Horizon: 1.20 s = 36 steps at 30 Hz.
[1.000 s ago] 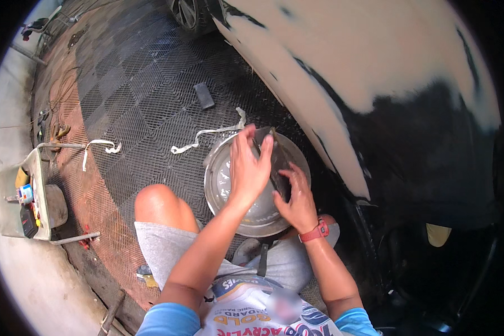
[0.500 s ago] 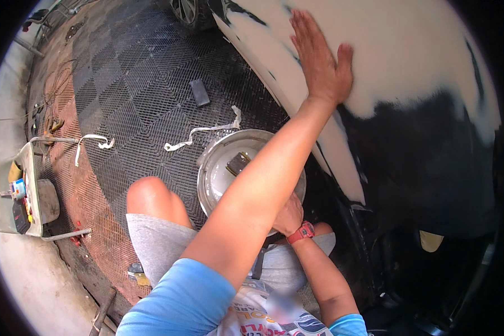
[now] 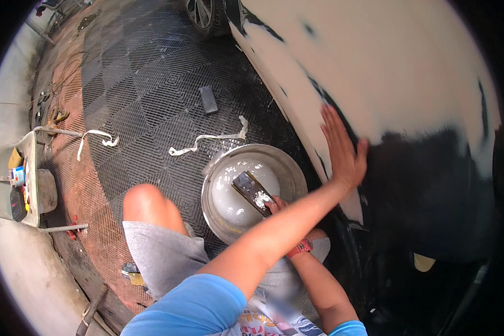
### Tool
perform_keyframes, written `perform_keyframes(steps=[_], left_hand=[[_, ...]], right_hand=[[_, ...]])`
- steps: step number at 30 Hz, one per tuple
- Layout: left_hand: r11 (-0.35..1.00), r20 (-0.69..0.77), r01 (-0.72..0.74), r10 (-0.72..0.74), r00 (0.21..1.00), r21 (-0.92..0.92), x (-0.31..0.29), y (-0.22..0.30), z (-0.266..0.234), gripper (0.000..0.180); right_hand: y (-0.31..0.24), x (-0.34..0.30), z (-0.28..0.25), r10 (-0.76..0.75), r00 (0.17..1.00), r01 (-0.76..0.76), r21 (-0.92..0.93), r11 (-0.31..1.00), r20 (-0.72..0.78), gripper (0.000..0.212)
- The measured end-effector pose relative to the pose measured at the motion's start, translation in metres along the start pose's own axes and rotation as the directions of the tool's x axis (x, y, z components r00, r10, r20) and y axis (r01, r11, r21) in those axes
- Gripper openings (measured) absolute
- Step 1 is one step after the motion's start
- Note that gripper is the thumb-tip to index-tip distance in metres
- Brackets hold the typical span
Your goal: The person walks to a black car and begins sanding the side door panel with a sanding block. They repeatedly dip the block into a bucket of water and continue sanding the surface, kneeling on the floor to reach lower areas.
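My left arm crosses over the right one, and my left hand [image 3: 341,151] lies flat, fingers stretched, on a car body panel [image 3: 397,73]. The panel is beige with black patches and a black lower part. My right hand [image 3: 275,206], partly hidden under my left forearm, grips the near end of a wet, dark sanding block [image 3: 253,192] with yellowish edges. Below the block is a round metal basin [image 3: 210,215] of milky water [image 3: 225,193], standing between my knees. A red watch [image 3: 301,247] is on my right wrist.
A second dark block [image 3: 208,99] and a white strip [image 3: 207,137] lie on the black grid floor mat [image 3: 145,106]. At the left a tray on metal legs [image 3: 39,190] holds cans and bottles beside a wall. A car wheel [image 3: 204,14] shows at the top.
My left hand has slid down the panel, nearer to me. More of the sanding block and my right fingers shows over the basin. The whole view has shifted slightly.
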<state>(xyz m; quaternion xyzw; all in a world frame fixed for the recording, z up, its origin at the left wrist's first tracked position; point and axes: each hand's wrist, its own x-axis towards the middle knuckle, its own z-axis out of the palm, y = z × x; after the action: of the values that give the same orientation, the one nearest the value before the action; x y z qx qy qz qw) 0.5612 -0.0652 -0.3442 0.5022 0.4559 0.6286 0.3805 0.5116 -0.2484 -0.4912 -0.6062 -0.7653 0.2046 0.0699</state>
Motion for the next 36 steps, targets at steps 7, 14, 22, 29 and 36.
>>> perform_keyframes(steps=[7,14,22,29,36], left_hand=[[0.999,-0.176,0.021,-0.026,0.984,-0.028,0.277,-0.061,-0.039,0.092],[0.994,-0.172,0.089,-0.100,0.980,-0.069,0.303,-0.076,-0.049,0.095],[1.000,-0.132,0.014,-0.013,0.991,0.009,0.177,-0.044,-0.023,0.092],[0.992,-0.038,-0.061,0.066,0.997,0.109,0.080,-0.037,-0.014,0.082],[0.992,-0.148,0.092,-0.078,0.986,0.090,0.241,-0.099,-0.043,0.087]], right_hand=[[-0.039,0.013,-0.052,0.105,0.991,-0.103,0.027,0.994,-0.077,0.048],[-0.036,0.013,-0.049,0.136,0.985,-0.129,0.068,0.989,-0.104,0.045],[-0.036,0.014,-0.050,0.122,0.992,-0.122,0.034,0.992,-0.020,0.050],[-0.033,0.017,-0.047,0.106,0.994,-0.107,0.068,0.992,0.013,0.059],[-0.040,0.016,-0.055,0.135,0.991,-0.135,0.034,0.990,-0.012,0.049]])
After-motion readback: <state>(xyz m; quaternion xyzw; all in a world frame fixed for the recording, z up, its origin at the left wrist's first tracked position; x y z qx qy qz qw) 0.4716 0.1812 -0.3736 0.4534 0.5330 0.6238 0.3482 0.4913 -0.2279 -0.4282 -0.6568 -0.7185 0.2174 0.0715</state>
